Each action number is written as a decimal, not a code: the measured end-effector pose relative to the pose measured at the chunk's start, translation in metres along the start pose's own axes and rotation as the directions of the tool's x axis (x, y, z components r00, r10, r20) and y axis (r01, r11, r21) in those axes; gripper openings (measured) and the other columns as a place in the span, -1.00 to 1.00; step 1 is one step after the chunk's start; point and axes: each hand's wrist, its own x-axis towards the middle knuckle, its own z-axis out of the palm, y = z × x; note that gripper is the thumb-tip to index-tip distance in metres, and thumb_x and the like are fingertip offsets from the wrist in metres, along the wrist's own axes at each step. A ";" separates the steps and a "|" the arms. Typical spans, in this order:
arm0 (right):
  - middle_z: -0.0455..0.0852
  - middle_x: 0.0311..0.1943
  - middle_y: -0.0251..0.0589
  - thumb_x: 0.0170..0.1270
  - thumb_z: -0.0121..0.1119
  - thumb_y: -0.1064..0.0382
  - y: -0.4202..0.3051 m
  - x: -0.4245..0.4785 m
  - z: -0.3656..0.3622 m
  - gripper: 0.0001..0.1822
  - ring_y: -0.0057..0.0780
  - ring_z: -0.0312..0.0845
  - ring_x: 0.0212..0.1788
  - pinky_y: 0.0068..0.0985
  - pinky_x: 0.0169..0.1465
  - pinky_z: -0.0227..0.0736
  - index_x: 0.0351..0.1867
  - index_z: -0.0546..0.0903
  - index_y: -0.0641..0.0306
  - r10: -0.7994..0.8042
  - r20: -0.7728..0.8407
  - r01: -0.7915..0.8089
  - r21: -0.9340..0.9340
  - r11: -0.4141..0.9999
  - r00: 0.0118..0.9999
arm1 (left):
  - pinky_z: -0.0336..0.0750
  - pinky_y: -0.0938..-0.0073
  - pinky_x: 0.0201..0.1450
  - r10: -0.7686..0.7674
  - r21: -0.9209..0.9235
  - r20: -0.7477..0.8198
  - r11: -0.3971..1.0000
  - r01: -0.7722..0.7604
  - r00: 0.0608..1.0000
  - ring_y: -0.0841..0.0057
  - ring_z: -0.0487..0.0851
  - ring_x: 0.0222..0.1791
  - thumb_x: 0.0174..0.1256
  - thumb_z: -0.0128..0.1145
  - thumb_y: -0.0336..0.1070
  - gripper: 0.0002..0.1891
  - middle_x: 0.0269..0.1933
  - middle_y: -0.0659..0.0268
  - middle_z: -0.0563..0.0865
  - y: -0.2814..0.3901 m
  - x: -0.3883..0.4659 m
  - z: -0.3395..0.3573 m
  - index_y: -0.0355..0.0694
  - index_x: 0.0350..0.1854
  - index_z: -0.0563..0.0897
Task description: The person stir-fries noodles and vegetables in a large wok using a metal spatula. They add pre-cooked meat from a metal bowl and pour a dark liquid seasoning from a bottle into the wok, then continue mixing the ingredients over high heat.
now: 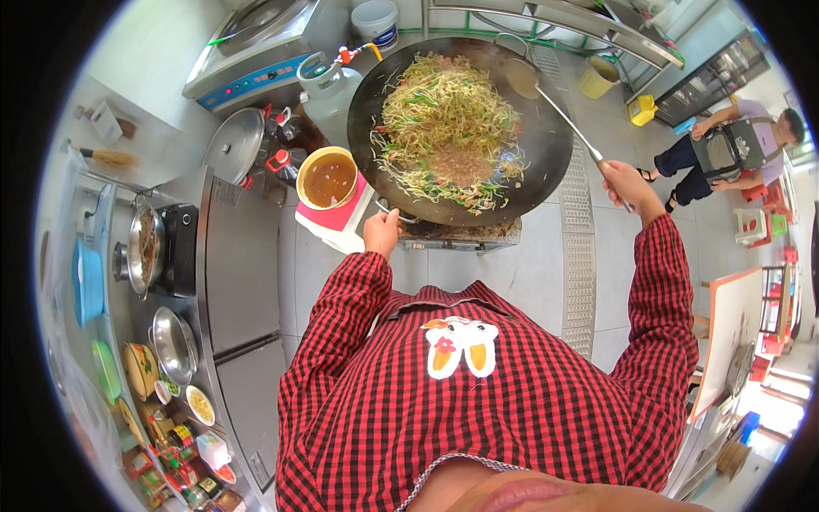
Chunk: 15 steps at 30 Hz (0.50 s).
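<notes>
A big black wok (544, 160) holds a heap of bean sprouts (448, 109) with green and red bits, and brownish liquid pools in its near part. My right hand (627, 185) grips the handle of a metal ladle (569, 118), whose bowl rests at the wok's upper right wall. At the wok's near left edge, my left hand (382, 232) is closed on a thin metal handle; whether this is the wok's own handle or a separate tool, I cannot tell. Just left of the wok, an enamel bowl (329, 178) of brown liquid stands on a pink and white surface.
A gas cylinder (329, 96) and red-capped bottles (281, 160) stand left of the wok. Further left is a steel counter (243, 256) bearing bowls, a portable stove and condiments. A yellow bucket (598, 77) stands upper right. Another person (729, 147) stands at the right.
</notes>
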 end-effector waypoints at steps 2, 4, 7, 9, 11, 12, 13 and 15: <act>0.42 -0.63 -0.46 0.34 -0.09 0.09 -0.007 0.032 0.000 -0.77 -0.75 0.26 -0.76 -0.72 -0.74 0.17 -0.40 0.43 0.16 0.028 0.004 -0.028 0.020 0.999 1.000 | 0.27 0.58 -0.58 0.007 0.039 -0.007 0.999 -0.007 1.000 0.67 0.41 -0.67 0.27 0.07 -0.12 -0.64 -0.65 0.35 0.55 0.003 -0.005 -0.004 -0.31 -0.58 0.57; 0.43 -0.63 -0.46 0.33 -0.07 0.08 -0.023 0.056 0.002 -0.78 -0.77 0.25 -0.76 -0.75 -0.74 0.16 -0.38 0.43 0.14 0.110 0.096 -0.121 0.117 0.986 0.989 | 0.26 0.58 -0.59 0.006 0.064 -0.025 0.998 -0.004 1.000 0.67 0.40 -0.68 0.27 0.07 -0.12 -0.65 -0.65 0.35 0.55 0.007 -0.008 -0.007 -0.30 -0.58 0.57; 0.44 -0.62 -0.45 0.34 -0.04 0.08 -0.036 0.090 0.017 -0.81 -0.82 0.25 -0.73 -0.81 -0.74 0.15 -0.35 0.44 0.10 0.177 0.296 -0.242 0.199 0.950 0.939 | 0.31 0.52 -0.55 -0.001 0.096 -0.049 0.995 0.006 0.999 0.61 0.46 -0.66 0.26 0.07 -0.10 -0.63 -0.65 0.32 0.58 0.013 -0.015 -0.009 -0.31 -0.58 0.58; 0.44 -0.61 -0.44 0.34 -0.04 0.09 -0.042 0.102 0.035 -0.82 -0.82 0.25 -0.72 -0.82 -0.73 0.15 -0.34 0.44 0.09 0.184 0.446 -0.327 0.267 0.907 0.876 | 0.40 0.43 -0.45 -0.010 0.132 -0.062 0.991 0.018 0.998 0.49 0.56 -0.61 0.24 0.07 -0.06 -0.61 -0.64 0.25 0.63 0.020 -0.020 -0.012 -0.33 -0.57 0.60; 0.44 -0.62 -0.39 0.34 -0.07 0.12 -0.054 0.097 0.039 -0.82 -0.76 0.26 -0.73 -0.73 -0.74 0.15 -0.35 0.43 0.13 0.105 0.454 -0.181 0.127 0.975 0.885 | 0.41 0.43 -0.45 -0.017 0.131 -0.071 0.991 0.026 0.997 0.49 0.57 -0.61 0.24 0.07 -0.06 -0.61 -0.64 0.25 0.63 0.019 -0.019 -0.013 -0.32 -0.56 0.61; 0.44 -0.62 -0.38 0.34 -0.08 0.13 -0.061 0.089 0.038 -0.83 -0.74 0.27 -0.73 -0.70 -0.73 0.15 -0.35 0.43 0.14 0.050 0.454 -0.049 -0.014 0.999 0.889 | 0.41 0.43 -0.44 -0.025 0.132 -0.074 0.991 0.035 0.997 0.49 0.57 -0.60 0.24 0.07 -0.06 -0.61 -0.64 0.25 0.63 0.016 -0.018 -0.014 -0.32 -0.56 0.61; 0.44 -0.62 -0.37 0.34 -0.08 0.14 -0.065 0.080 0.036 -0.83 -0.72 0.27 -0.73 -0.67 -0.73 0.15 -0.34 0.43 0.15 -0.003 0.459 0.082 -0.152 0.985 0.888 | 0.41 0.43 -0.44 -0.024 0.119 -0.083 0.992 0.034 0.996 0.49 0.57 -0.60 0.24 0.07 -0.06 -0.61 -0.63 0.25 0.63 0.012 -0.017 -0.015 -0.32 -0.56 0.61; 0.42 -0.64 -0.39 0.29 -0.09 0.19 -0.065 0.060 0.026 -0.84 -0.67 0.29 -0.74 -0.59 -0.72 0.16 -0.31 0.43 0.21 -0.017 0.465 0.187 -0.322 0.928 0.885 | 0.41 0.42 -0.44 -0.021 0.093 -0.095 0.995 0.030 0.995 0.50 0.57 -0.60 0.24 0.07 -0.05 -0.61 -0.63 0.25 0.63 0.003 -0.013 -0.017 -0.31 -0.56 0.61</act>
